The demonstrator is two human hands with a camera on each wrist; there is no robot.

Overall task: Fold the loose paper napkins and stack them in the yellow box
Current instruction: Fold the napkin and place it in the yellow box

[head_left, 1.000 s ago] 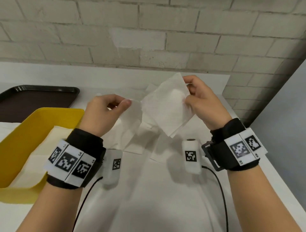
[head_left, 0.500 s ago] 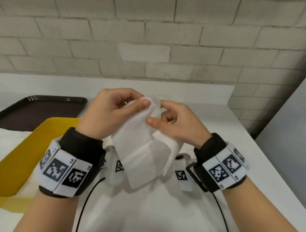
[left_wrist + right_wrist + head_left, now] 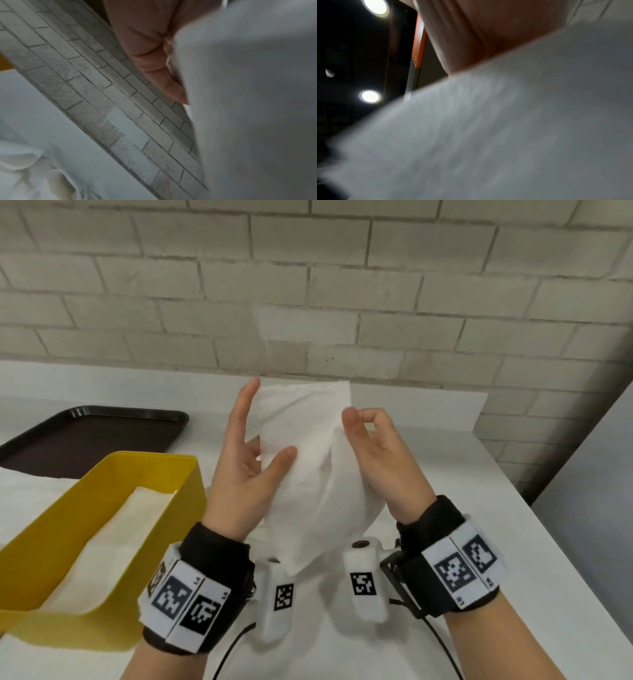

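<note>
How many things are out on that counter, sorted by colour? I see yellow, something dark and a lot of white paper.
Yellow: 1, the yellow box.
Dark brown: 1, the tray.
White: 1 napkin held up between the left hand and right hand; the other napkins in the box and on the counter overlap too much to count.
Total countable: 3.
</note>
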